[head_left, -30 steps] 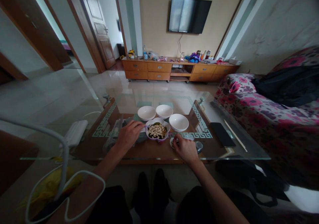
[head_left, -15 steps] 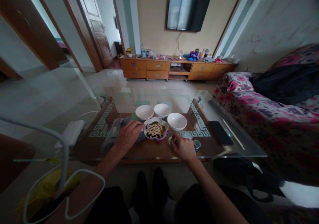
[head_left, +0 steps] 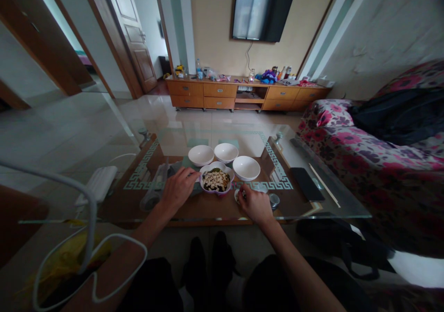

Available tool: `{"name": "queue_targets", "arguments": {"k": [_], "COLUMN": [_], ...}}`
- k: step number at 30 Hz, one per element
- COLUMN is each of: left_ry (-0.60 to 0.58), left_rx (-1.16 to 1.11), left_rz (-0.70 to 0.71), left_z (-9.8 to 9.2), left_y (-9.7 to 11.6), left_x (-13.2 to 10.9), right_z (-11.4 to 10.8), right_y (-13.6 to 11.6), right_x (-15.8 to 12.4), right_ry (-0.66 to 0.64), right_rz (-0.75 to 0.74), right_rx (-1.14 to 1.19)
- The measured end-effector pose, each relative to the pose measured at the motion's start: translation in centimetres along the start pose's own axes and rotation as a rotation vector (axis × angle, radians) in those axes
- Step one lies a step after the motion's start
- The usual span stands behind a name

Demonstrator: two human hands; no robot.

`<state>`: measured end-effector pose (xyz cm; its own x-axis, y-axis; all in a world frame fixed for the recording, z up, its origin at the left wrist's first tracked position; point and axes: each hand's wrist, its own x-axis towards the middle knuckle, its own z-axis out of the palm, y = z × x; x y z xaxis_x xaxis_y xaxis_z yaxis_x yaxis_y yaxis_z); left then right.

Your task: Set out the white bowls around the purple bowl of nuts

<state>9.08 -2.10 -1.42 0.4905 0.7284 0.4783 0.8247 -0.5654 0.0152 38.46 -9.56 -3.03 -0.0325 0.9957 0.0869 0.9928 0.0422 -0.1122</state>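
Observation:
A flower-shaped bowl [head_left: 227, 189], white inside with a pink-purple outside, stands on the glass table. Pale flat seeds lie in its middle, with dark and greenish ones around them. My left hand [head_left: 178, 189] is at the bowl's left edge, thumb and fingers pinched together; what they hold there is too small to make out. Just right of the bowl, my right hand [head_left: 255, 204] is closed over a small white dish [head_left: 236, 195], its fingertips pressed together and their contents hidden. Close beside that hand sits a small round metal tin [head_left: 274, 202].
Three white bowls [head_left: 201, 155] stand behind the flower-shaped bowl. To the right lie a black phone [head_left: 307, 184] and chopsticks [head_left: 324, 184]. A clear plastic container [head_left: 151, 201] is beside my left wrist. A white cable [head_left: 93, 210] loops over my left forearm.
My left fingertips have drawn back slightly from over the seeds to the bowl's left edge. My right hand stays nearly still at the small dish. The view has shifted a little.

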Motion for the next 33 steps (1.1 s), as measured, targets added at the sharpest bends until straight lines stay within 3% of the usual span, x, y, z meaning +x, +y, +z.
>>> {"name": "queue_targets", "arguments": {"k": [17, 33], "left_ry": [0.047, -0.151], "left_rx": [0.02, 0.053], "left_rz": [-0.006, -0.11], "left_z": [0.1, -0.7], "left_y": [0.0, 1.0], "left_x": [-0.1, 1.4], "right_z": [0.2, -0.2], "right_y": [0.2, -0.1], "right_x": [0.0, 0.0], "right_ry": [0.012, -0.011], "right_rz": [-0.006, 0.005], "right_rx": [0.008, -0.016]}}
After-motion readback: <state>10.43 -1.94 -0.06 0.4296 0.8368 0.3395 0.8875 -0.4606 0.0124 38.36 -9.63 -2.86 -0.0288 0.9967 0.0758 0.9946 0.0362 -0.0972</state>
